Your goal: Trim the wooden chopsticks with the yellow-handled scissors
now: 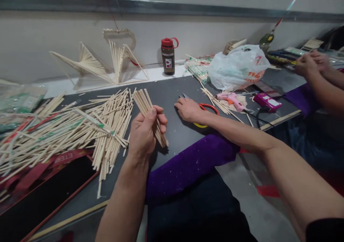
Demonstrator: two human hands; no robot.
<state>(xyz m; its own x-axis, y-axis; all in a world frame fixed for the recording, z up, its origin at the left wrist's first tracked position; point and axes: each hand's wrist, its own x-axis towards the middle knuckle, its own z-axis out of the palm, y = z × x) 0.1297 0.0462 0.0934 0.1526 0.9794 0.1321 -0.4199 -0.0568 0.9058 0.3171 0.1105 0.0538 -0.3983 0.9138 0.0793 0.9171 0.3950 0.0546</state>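
My left hand (146, 129) is wrapped round a bundle of wooden sticks (143, 99), held tilted above the dark table (172, 88). To its left lies a large loose pile of similar sticks (113, 123). My right hand (188, 109) rests low on the table with its fingers bent, over the middle of a pair of scissors. The scissors (210, 107) have red and yellow handles, which show beside my wrist, and their blade tips poke out past my fingers. Whether the fingers grip them is hidden. A purple cloth (185, 163) lies along the table's front edge.
Behind stand stick models (88, 64) and a bottle with a red lid (168, 57). Rightward are a plastic bag (236, 68), a pink glue gun (233, 100), a purple box (267, 102) with a cable and another person's hands (309, 63). A dark flat object (53, 199) lies front left.
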